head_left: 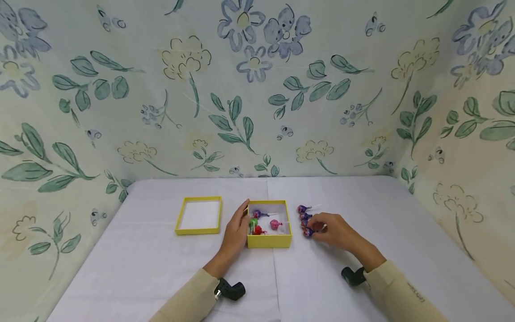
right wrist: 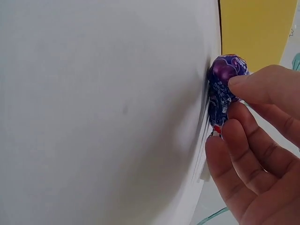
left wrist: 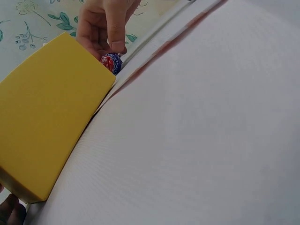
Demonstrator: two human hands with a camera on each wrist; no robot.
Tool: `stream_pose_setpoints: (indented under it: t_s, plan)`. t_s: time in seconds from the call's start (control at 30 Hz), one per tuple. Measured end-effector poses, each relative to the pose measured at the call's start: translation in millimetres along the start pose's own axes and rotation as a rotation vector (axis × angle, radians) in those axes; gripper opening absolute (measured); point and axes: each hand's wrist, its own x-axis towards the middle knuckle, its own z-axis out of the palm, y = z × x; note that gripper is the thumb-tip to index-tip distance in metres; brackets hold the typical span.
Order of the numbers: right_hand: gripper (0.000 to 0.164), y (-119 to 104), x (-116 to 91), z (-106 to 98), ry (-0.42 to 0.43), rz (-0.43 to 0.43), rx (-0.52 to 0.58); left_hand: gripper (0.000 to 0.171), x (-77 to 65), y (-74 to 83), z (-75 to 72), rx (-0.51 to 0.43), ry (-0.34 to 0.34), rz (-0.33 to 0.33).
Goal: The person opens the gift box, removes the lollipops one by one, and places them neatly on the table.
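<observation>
A yellow open-topped box (head_left: 269,242) stands mid-table, and my left hand (head_left: 234,235) lies along its left side, touching it. Inside the box are a purple-wrapped lollipop (head_left: 257,214), a pink lollipop (head_left: 275,224), a red lollipop (head_left: 258,230) and green wrapping (head_left: 253,222) at the left wall. To the right of the box, my right hand (head_left: 335,230) pinches a purple-and-blue wrapped lollipop (right wrist: 226,70) between thumb and fingers, low at the tablecloth. It is the nearest of a short column; the farthest lollipop (head_left: 302,209) has its white stick pointing right. The hand partly covers the others.
Left of the box lies a yellow-rimmed lid (head_left: 197,232) with its white inside up. A white cloth (head_left: 132,259) covers the table. Floral fabric (head_left: 249,107) stands upright behind it and along the sides. Each wrist wears a small black camera (head_left: 232,290).
</observation>
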Motion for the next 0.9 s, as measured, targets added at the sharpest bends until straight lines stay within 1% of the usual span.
stream_pose_setpoints:
  t_s: [0.23, 0.53, 0.73, 0.9]
  plan:
    - [0.025, 1, 0, -1, -0.008, -0.002, 0.005, 0.048, -1.0, 2.3, -0.7, 0.015, -0.002, -0.007]
    - [0.024, -1, 0, -5, -0.009, 0.020, -0.001, 0.048, -0.4, 2.3, -0.9, 0.016, 0.006, -0.018]
    - [0.023, -1, 0, -9, -0.008, -0.006, 0.000, 0.048, -0.7, 1.1, -1.2, 0.021, 0.006, -0.017]
    - [0.022, -4, 1, -13, 0.007, -0.024, -0.003, 0.047, -0.6, 1.1, -1.0, 0.007, 0.002, -0.009]
